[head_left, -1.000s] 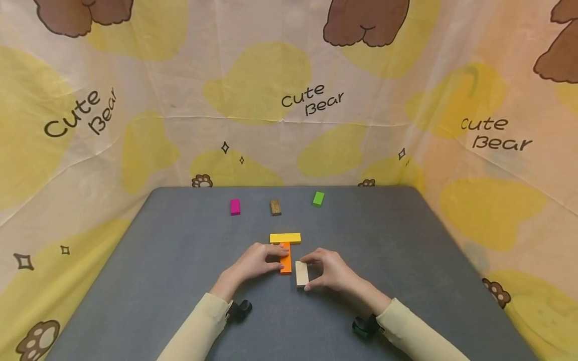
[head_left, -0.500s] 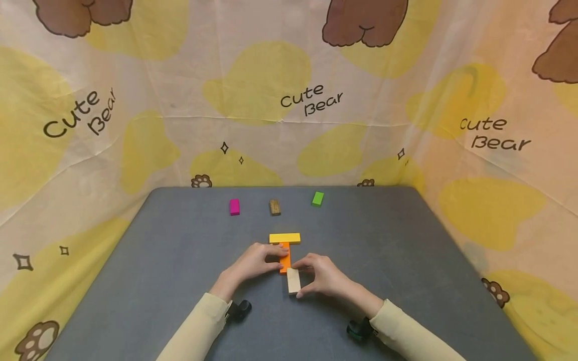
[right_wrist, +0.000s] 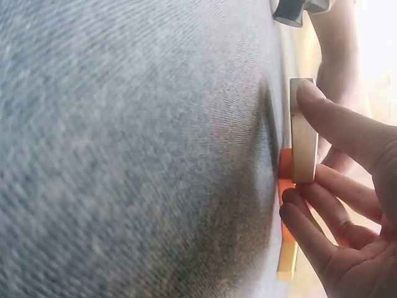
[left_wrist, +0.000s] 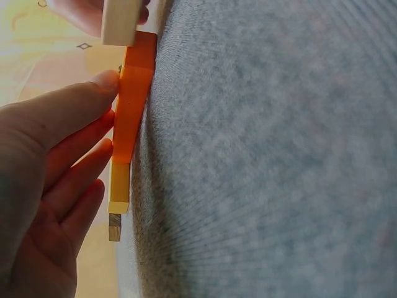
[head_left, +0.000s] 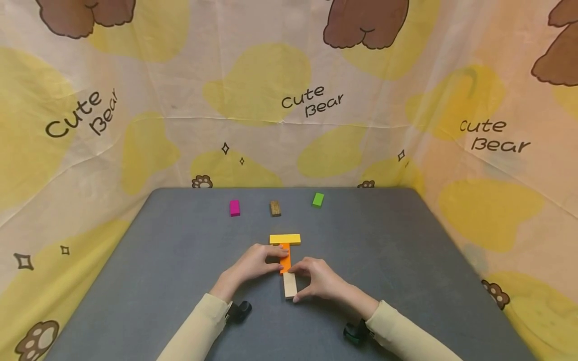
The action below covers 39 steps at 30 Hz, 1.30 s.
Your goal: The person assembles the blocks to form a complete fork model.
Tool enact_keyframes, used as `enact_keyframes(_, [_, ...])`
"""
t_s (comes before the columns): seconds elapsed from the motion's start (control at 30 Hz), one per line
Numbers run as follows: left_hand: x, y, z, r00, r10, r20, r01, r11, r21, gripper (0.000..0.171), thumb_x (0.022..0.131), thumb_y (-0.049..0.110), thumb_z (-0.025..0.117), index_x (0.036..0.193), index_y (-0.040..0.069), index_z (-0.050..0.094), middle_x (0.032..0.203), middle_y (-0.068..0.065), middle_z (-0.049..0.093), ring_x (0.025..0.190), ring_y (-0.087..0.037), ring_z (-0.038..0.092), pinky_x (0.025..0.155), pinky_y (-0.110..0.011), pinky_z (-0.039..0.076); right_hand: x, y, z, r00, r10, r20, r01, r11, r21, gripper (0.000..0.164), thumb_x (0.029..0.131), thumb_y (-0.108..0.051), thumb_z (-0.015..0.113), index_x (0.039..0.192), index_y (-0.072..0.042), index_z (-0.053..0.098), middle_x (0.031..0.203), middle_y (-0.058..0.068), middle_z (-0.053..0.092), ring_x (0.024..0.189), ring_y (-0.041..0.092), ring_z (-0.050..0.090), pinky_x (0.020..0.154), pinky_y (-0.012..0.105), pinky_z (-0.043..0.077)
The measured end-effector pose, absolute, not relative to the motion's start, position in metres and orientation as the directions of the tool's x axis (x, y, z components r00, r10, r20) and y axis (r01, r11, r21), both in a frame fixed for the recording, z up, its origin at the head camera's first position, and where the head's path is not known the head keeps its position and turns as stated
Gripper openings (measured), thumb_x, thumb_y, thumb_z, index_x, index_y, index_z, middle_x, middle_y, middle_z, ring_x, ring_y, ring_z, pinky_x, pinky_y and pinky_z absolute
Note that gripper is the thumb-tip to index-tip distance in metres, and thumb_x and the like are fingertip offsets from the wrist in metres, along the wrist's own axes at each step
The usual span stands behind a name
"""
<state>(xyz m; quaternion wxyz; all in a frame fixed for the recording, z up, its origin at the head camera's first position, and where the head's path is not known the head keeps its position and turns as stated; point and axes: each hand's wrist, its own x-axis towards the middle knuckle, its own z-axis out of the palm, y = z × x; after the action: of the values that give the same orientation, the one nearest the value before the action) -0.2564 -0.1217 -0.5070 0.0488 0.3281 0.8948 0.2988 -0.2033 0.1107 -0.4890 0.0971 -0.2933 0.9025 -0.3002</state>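
Observation:
In the head view my right hand [head_left: 318, 278] pinches a pale wooden block [head_left: 290, 286] between thumb and fingers, one at each end. The pale block lines up at the near end of an orange block [head_left: 285, 259]. Both wrist views show it higher off the table than the orange one. My left hand [head_left: 257, 260] rests thumb and fingertips along the upper side of the orange block, its fingers fairly straight. Across the far end of the orange block lies a yellow block [head_left: 285, 239], making a T shape.
A magenta block [head_left: 235, 208], a brown block [head_left: 275, 208] and a green block [head_left: 318, 200] lie spread along the back of the grey table [head_left: 180, 281]. A printed cloth [head_left: 253, 100] hangs behind the table and at both sides.
My right hand has brought the pale wooden block left and nearer, from beside the orange block to its near end. The left hand and the other blocks stay put.

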Motion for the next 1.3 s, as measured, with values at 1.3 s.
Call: enact_keyframes(1.3, [-0.256,-0.123,-0.505,-0.784,0.615,0.089,0.545,0.611,0.574,0.039,0.086,0.029,0.072,0.124,0.022,0.067,0.126,0.004,0.068,0.126,-0.014,0.06,0.106,-0.038,0.049,-0.208,0.1,-0.494,-0.81,-0.586,-0.019,-0.467,0.665,-0.583,0.061,0.059,-0.036,0.092,0.109,-0.019,0.061,0.1,0.0,0.057,0.091,0.011,0.056,0.08,0.019,0.05])
